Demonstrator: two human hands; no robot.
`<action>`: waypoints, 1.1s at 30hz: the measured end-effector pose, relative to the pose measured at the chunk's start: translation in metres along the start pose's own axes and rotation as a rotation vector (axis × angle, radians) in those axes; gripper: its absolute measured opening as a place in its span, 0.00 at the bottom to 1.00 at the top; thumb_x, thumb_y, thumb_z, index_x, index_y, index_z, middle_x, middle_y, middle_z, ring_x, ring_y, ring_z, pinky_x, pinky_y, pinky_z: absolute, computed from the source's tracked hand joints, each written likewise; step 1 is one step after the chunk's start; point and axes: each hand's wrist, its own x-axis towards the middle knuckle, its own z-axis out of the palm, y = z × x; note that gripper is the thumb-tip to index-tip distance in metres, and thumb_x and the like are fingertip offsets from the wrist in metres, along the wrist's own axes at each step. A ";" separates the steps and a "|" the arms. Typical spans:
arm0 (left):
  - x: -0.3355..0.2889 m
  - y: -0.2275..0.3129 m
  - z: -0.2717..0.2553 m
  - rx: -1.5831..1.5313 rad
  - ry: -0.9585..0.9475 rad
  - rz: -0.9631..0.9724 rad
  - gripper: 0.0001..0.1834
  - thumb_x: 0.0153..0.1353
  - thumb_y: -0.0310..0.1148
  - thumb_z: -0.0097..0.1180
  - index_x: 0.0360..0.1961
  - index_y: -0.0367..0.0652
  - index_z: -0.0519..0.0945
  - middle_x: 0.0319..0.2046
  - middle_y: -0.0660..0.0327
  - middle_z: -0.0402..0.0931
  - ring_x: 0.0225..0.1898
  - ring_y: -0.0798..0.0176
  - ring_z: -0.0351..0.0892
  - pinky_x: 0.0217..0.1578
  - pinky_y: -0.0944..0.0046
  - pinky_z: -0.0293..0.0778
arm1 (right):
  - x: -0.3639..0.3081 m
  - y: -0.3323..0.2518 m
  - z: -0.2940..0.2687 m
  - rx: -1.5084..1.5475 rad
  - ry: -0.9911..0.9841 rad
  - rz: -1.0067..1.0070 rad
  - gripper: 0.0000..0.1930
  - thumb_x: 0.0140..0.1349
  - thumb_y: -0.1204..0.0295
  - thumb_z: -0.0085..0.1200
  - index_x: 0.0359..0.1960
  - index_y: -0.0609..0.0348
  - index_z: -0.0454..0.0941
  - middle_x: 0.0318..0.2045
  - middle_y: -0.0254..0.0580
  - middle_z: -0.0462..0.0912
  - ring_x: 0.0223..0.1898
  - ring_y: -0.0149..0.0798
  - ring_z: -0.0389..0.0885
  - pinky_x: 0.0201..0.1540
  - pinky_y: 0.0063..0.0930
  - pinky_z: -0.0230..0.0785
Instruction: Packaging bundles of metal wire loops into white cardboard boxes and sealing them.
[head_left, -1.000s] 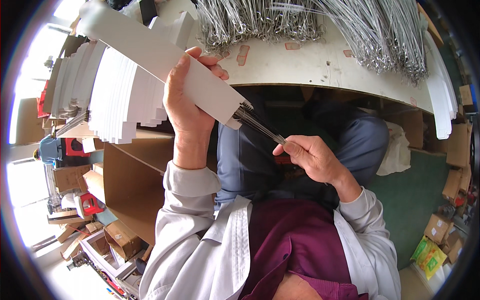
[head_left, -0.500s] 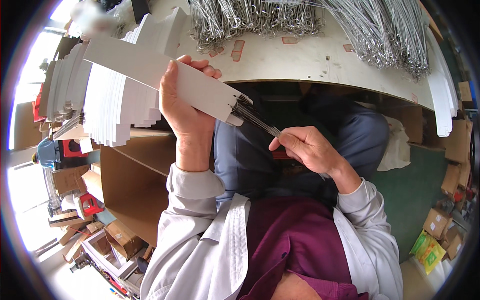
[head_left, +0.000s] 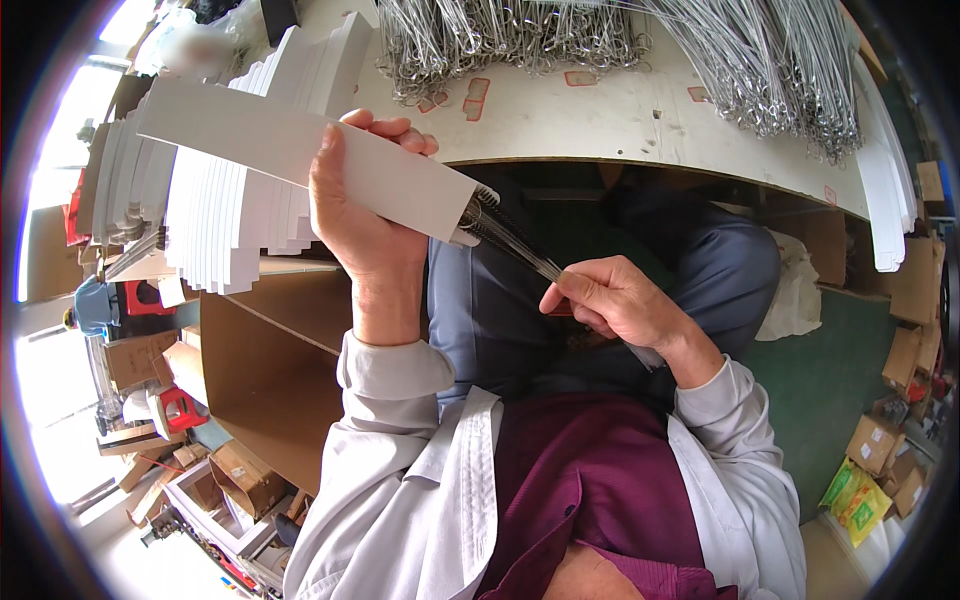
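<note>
My left hand [head_left: 368, 225] is closed around a long, narrow white carton [head_left: 405, 185], its thumb across the top face and fingers curled over the far edge. The carton slants down to the right. At its lower right end, the dark bristled tips of a bundle of thin wire brushes [head_left: 522, 252] meet the opening; how far they reach inside is hidden. My right hand [head_left: 630, 305] pinches the brushes' wire stems between thumb and fingers. The stems' other ends poke out below that palm, near the wrist.
Bundles of looped metal wires [head_left: 760, 75] lie on the white table [head_left: 620, 115] ahead. White cartons [head_left: 215, 215] are stacked at the left, with more at the table's right end [head_left: 880, 190]. A large open cardboard box [head_left: 270, 380] stands left of my legs.
The carton has shifted slightly left with my left hand, and its opening faces the brush tips at a slightly different angle. My right hand keeps its pinch, nearly in place.
</note>
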 end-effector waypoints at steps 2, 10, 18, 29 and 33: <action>-0.002 0.001 0.001 0.019 -0.025 -0.008 0.23 0.68 0.46 0.59 0.47 0.33 0.78 0.34 0.47 0.80 0.34 0.50 0.80 0.43 0.49 0.77 | 0.000 0.003 -0.002 -0.065 0.018 -0.027 0.24 0.79 0.53 0.48 0.42 0.63 0.86 0.14 0.22 0.64 0.16 0.18 0.58 0.20 0.19 0.52; -0.015 -0.010 0.012 0.037 -0.014 -0.126 0.20 0.71 0.43 0.55 0.46 0.33 0.78 0.34 0.48 0.78 0.36 0.53 0.75 0.46 0.50 0.73 | 0.000 -0.009 -0.004 -0.139 0.074 0.022 0.19 0.78 0.62 0.51 0.36 0.64 0.86 0.20 0.26 0.72 0.22 0.21 0.65 0.27 0.22 0.62; -0.044 -0.045 0.012 0.014 0.020 -0.284 0.21 0.71 0.48 0.54 0.44 0.38 0.76 0.34 0.49 0.80 0.34 0.51 0.82 0.44 0.48 0.79 | 0.025 -0.027 -0.002 -0.371 0.128 -0.019 0.17 0.74 0.63 0.56 0.37 0.68 0.85 0.21 0.43 0.81 0.23 0.29 0.75 0.30 0.31 0.69; -0.025 -0.016 0.003 -0.168 0.083 -0.155 0.21 0.72 0.48 0.51 0.43 0.36 0.75 0.35 0.47 0.78 0.38 0.50 0.76 0.50 0.48 0.74 | -0.012 -0.026 -0.031 -0.758 0.221 0.000 0.15 0.61 0.69 0.71 0.44 0.65 0.83 0.21 0.42 0.80 0.24 0.30 0.75 0.32 0.30 0.71; -0.041 -0.029 0.009 -0.032 0.059 -0.197 0.22 0.74 0.50 0.49 0.44 0.37 0.75 0.38 0.46 0.80 0.41 0.48 0.79 0.52 0.47 0.75 | -0.001 -0.023 -0.021 -0.820 0.350 -0.275 0.19 0.60 0.68 0.73 0.50 0.62 0.82 0.29 0.44 0.83 0.29 0.30 0.80 0.37 0.31 0.75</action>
